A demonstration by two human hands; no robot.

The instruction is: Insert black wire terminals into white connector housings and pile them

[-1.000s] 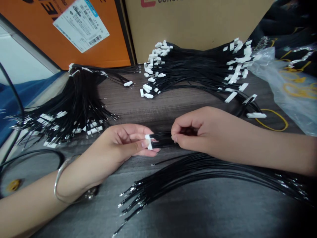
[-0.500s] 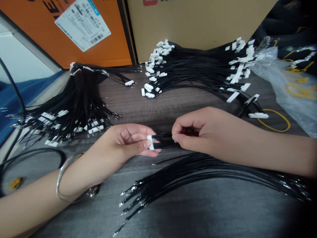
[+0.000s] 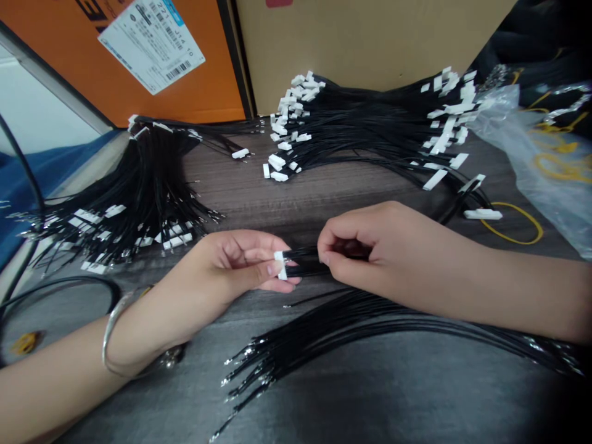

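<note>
My left hand (image 3: 240, 265) pinches a small white connector (image 3: 280, 264) between thumb and fingers. Black wires (image 3: 305, 262) run from that connector into my right hand (image 3: 365, 243), whose fingers are closed on them a short way to the right. Both hands hover just above the dark wood-grain table (image 3: 287, 197). Just below the hands lies a loose bundle of black wires with bare metal tips (image 3: 351, 324), with no connectors on the near ends.
A pile of black wires with white connectors (image 3: 370, 126) lies at the back centre, another pile (image 3: 134, 197) at the left. An orange box (image 3: 139, 55) and a brown carton (image 3: 361, 37) stand behind. A clear plastic bag (image 3: 541, 154) and yellow rubber band (image 3: 513, 225) lie at right.
The hands have stayed almost in place; my right hand has edged slightly left toward the connector. The camera view shifted a little.
</note>
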